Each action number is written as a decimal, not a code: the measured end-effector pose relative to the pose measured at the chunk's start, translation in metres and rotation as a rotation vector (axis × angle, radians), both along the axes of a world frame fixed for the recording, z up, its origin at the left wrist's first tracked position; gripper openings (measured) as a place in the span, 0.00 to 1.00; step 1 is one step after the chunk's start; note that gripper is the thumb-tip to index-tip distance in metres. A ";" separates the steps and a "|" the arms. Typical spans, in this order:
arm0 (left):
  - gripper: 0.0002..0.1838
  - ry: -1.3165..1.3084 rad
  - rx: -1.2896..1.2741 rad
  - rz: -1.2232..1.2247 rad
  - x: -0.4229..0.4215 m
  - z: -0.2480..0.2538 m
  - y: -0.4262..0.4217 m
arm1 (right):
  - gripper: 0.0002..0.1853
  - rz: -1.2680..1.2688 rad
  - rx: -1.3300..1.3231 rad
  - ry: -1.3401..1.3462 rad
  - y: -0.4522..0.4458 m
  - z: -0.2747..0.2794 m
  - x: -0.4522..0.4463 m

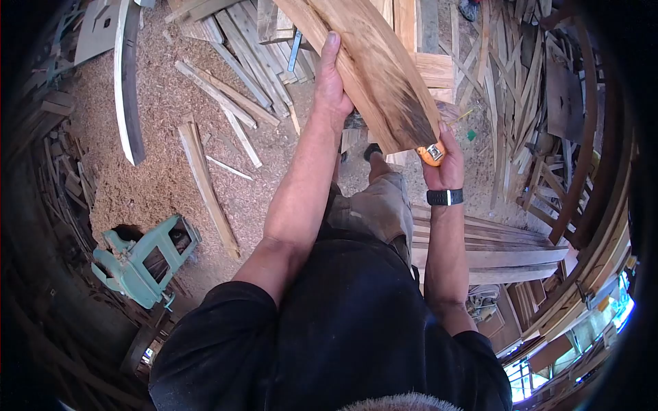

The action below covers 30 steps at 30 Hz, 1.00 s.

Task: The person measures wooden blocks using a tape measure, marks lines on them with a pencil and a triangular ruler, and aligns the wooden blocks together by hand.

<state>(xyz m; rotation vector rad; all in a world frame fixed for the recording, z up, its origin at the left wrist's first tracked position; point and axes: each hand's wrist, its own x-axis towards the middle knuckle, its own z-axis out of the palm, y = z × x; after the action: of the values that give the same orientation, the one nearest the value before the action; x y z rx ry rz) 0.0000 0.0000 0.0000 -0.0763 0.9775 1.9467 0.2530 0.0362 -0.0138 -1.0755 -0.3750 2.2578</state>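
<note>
We had a long brown wooden board with dark-streaked grain [384, 72] out in front of us, its long axis slanting from far left to near right and its far end beyond view. Our left hand [332, 89] gripped the left edge, thumb laid on the upper face, fingers hidden beneath. Our right hand [449, 161] was closed around a round orange tape measure with a metal clip [431, 154], set right by the board's near right corner, so the right hand was closer to the near end; we could not tell whether its fingers touched the wood. Pale squared timber [433, 71] showed just past the right edge. Left of our left arm lay an open stretch of sawdust-covered floor [147, 188], bounded on its near side by a green metal machine frame [133, 272], while long stacked planks [510, 258] filled the near right.
</note>
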 end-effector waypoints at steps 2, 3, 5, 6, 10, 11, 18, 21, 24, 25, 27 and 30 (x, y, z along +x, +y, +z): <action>0.48 -0.015 0.012 0.004 0.000 -0.003 0.003 | 0.17 -0.049 0.035 -0.034 0.002 0.002 -0.003; 0.48 -0.039 -0.037 0.005 0.006 -0.001 -0.018 | 0.17 -0.048 -0.013 -0.060 -0.020 0.009 0.004; 0.48 -0.112 0.040 0.051 0.006 -0.005 -0.013 | 0.05 -0.015 0.255 -0.140 -0.018 0.008 0.010; 0.48 -0.110 0.027 0.046 0.005 -0.006 -0.016 | 0.02 -0.021 0.418 -0.261 -0.025 0.030 0.000; 0.40 -0.217 0.570 -0.085 0.020 0.021 -0.017 | 0.08 0.189 0.959 -0.559 -0.053 0.073 -0.001; 0.40 -0.207 0.568 -0.101 0.022 0.017 -0.011 | 0.10 0.161 1.021 -0.454 -0.061 0.086 -0.012; 0.37 -0.584 0.667 -0.071 -0.009 0.013 -0.042 | 0.14 0.308 1.426 -0.427 -0.097 0.110 -0.031; 0.37 -0.262 0.770 -0.241 -0.024 -0.014 -0.049 | 0.15 0.282 1.541 -0.387 -0.103 0.110 -0.040; 0.36 -0.062 0.224 0.049 0.028 0.081 -0.071 | 0.14 0.386 1.476 -0.272 -0.100 0.108 -0.037; 0.34 -0.037 0.013 -0.161 0.024 0.107 -0.093 | 0.14 0.384 1.479 -0.266 -0.099 0.106 -0.032; 0.31 0.015 -0.409 -0.577 0.009 0.152 -0.133 | 0.14 0.327 0.902 -0.089 -0.099 0.101 -0.023; 0.30 0.198 -0.631 -0.741 0.031 0.150 -0.158 | 0.10 0.300 0.591 -0.248 -0.090 0.082 -0.014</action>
<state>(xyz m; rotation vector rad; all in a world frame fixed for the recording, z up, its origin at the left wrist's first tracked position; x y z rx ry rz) 0.0312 -0.1576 0.1499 0.1118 1.4687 0.9443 0.2387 -0.0539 0.0681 -1.0190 -1.2886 2.0411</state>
